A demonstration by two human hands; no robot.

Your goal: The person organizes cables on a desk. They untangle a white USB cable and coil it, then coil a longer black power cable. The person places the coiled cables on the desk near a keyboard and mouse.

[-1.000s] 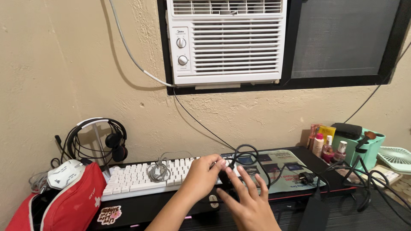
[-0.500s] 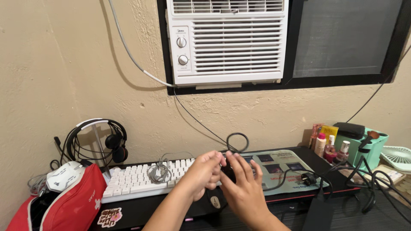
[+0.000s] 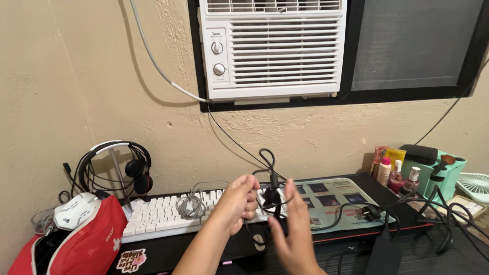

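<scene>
Left hand [image 3: 239, 202] is curling its fingers around a bunch of black cable [image 3: 270, 175], pinching it in a loose fist just above the desk, with a small loop of the cable sticking up over the knuckles. Right hand [image 3: 294, 231] is sitting right next to it with the fingers spread flat and open, palm facing the cable, fingertips just touching or nearly touching the bundle, honestly can't tell which. The rest of the cable is trailing off to the right across the printed mouse pad [image 3: 336, 196] toward a black plug [image 3: 371, 213].

Right behind the left hand a white keyboard [image 3: 163, 214] is lying with a coiled grey earphone wire [image 3: 190, 205] on top of it. Further left a black headset [image 3: 125, 168] is hanging on a stand, and a red pouch [image 3: 84, 239] is leaning with a white mouse [image 3: 76, 211] above it. Over on the far right some small bottles [image 3: 395, 175] are standing beside a teal organizer [image 3: 435, 175], and a white window air conditioner [image 3: 272, 48] is sitting up in the wall.
</scene>
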